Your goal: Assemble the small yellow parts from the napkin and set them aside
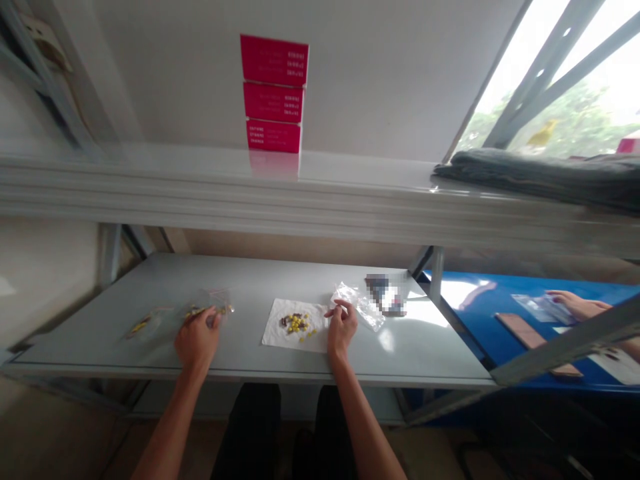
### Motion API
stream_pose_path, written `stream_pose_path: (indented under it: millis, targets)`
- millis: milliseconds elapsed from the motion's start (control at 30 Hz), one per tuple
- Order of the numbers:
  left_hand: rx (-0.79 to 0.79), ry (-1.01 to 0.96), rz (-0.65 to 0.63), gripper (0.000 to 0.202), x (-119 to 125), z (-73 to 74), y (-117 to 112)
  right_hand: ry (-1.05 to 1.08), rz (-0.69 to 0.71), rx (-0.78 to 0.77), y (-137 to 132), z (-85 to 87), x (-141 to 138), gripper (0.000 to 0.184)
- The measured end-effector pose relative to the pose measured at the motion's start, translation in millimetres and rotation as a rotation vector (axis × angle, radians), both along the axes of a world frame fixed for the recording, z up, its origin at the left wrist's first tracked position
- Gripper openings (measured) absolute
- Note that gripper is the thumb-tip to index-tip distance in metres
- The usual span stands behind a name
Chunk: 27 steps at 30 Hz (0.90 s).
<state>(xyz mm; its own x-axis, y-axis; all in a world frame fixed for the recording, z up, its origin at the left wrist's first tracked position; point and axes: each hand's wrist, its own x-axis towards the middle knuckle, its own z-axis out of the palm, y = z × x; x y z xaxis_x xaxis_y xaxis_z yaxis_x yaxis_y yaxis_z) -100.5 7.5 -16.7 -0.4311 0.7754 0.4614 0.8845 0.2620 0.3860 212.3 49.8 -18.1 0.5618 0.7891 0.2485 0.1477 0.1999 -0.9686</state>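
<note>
Your left hand curls over a clear plastic bag of yellow pills at left, its grip unclear. Your right hand pinches beside a paper sheet of loose pills. A tipped bag or brushing wrist could scatter them across the shelf.

Nothing legible — the print on the pink boxes is blurred.

a plain workroom, probably a small packing workshop: grey steel shelving serves as benches, with stacked magenta cardboard boxes above, small yellow and brown pellets on white paper, and a co-worker's hand at a glossy blue table.
</note>
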Motion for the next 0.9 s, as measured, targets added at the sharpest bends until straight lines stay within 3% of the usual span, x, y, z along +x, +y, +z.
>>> stream_pose_path:
  millis: [133,233,333,433,567,733,900]
  targets:
    - [0.017,-0.021,-0.166,0.04,11,-2.6,6,-0.016,0.023,0.021,0,0.0,-2,0.022]
    - [0.046,-0.047,-0.165,0.034,17,0.9,9,-0.026,0.049,0.039,-1,-0.2,-2,0.021]
    - [0.179,-0.131,-0.133,0.026,25,6.4,11,-0.108,0.086,0.077,-4,0.7,-4,0.021]
    - [0.344,-0.271,-0.182,0.027,36,7.2,10,-0.322,0.234,0.145,-11,7.3,-17,0.023]
    - [0.432,-0.292,-0.401,0.028,50,1.4,7,-0.534,0.556,0.127,-18,23.4,-59,0.022]
    - [0.417,-0.196,-0.573,0.026,53,-2.6,2,-0.573,0.689,0.053,-10,34.3,-106,0.015]
    - [0.414,-0.218,-0.626,0.02,53,-0.9,2,-0.443,0.802,-0.042,0,30.4,-107,0.022]
